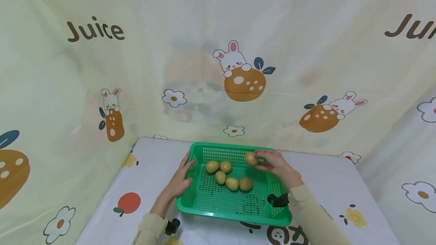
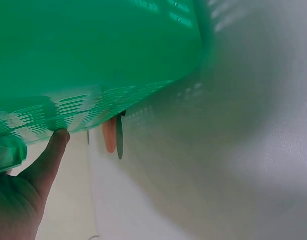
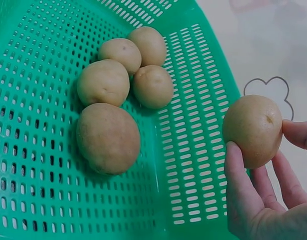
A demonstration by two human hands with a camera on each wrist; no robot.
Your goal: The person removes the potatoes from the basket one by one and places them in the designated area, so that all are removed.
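Observation:
A green plastic basket (image 1: 231,217) with slotted walls stands on the table. Five fingers of my right hand (image 1: 276,163) hold a potato (image 1: 251,159) above the basket's back right part; in the right wrist view thumb and fingertips pinch this potato (image 3: 253,131) from its sides. Several more potatoes (image 1: 232,184) lie grouped on the basket floor, the nearest a darker brown one (image 3: 108,139). My left hand (image 1: 178,181) rests at the basket's left rim with fingers spread and straight. Its thumb (image 2: 48,162) touches the slotted wall in the left wrist view.
A white cloth with fruit and flower prints covers the table (image 1: 112,184). Behind and at both sides hangs a pale curtain (image 1: 204,22) with printed rabbits and the word "Juice". Black wrist devices (image 1: 278,200) sit by the sleeves, the right one overlapping the basket.

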